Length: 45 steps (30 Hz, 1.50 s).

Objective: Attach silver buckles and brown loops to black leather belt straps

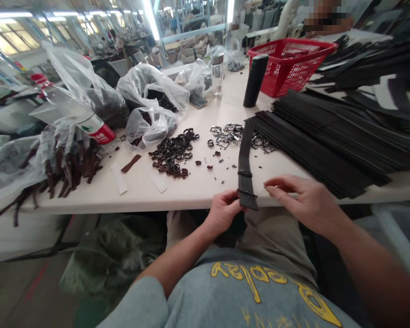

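Note:
A black leather strap [246,150] lies lengthwise on the table, with its near end reaching over the front edge. My left hand [225,209] is closed on that near end, thumb on top. Two narrow dark loops [245,174] sit around the strap close to my fingers. To the right of the strap, apart from it, my right hand [300,200] has thumb and fingertips drawn together in a pinch; anything between them is too small to make out. Beyond the hands lie a pile of metal buckles [227,135] and a heap of small dark loops [174,152].
Stacked black straps [328,136] cover the right side of the table [198,196]. Behind stand a red basket [287,68], a black cylinder [255,82] and a clear bottle [217,77]. Plastic bags [150,82] and a tilted red-labelled bottle [95,127] are at left.

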Each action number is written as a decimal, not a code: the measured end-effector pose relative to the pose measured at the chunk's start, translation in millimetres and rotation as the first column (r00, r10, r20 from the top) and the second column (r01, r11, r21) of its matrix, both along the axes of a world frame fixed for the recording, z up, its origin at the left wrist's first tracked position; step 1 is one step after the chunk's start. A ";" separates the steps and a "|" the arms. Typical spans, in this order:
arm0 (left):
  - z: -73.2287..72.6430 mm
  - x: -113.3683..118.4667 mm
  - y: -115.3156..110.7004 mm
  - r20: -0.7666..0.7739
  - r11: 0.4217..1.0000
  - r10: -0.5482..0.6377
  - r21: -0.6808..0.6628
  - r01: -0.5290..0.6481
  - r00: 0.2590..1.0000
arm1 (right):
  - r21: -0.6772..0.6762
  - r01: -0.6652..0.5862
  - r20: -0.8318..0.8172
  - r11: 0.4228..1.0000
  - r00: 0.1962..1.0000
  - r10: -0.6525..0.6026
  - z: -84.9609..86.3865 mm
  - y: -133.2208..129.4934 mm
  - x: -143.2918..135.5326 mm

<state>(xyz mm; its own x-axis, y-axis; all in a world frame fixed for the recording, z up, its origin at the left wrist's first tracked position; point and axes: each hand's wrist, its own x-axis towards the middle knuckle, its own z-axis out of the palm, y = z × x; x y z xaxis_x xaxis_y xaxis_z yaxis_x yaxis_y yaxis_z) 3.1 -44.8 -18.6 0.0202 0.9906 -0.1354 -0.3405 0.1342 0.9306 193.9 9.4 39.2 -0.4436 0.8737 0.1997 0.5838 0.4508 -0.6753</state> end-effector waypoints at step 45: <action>28.2 -148.8 76.6 -0.958 0.964 0.265 0.262 -0.040 0.107 | -0.444 0.158 -0.524 0.882 0.753 -0.398 -69.0 21.8 -36.2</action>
